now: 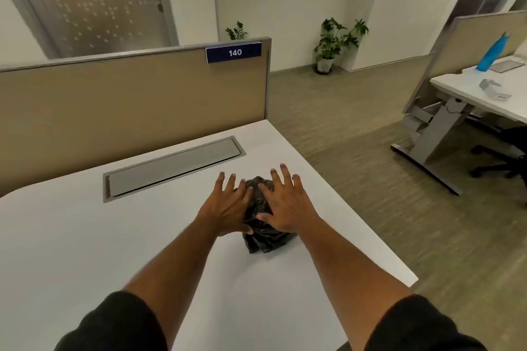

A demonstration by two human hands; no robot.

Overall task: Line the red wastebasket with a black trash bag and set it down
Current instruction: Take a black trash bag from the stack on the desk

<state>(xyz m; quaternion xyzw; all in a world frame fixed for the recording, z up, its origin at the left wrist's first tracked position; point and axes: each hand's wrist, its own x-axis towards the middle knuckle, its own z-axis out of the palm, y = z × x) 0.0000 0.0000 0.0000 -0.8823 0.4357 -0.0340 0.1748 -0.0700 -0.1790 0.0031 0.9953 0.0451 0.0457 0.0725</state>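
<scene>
A crumpled black trash bag (pixel 263 238) lies bunched up on the white desk (pixel 85 236), near its right edge. My left hand (pixel 226 208) rests flat on the bag's left side, fingers spread. My right hand (pixel 285 205) lies on its right side, fingers also spread, thumb pointing inward. Neither hand is closed around the bag. No red wastebasket is in view.
A grey cable-tray lid (pixel 174 168) is set into the desk behind the bag. A tan partition (pixel 128 100) labelled 140 backs the desk. Carpeted floor (pixel 356 137) opens to the right, with another desk (pixel 484 94), a blue bottle (pixel 493 51) and a black chair base (pixel 502 162).
</scene>
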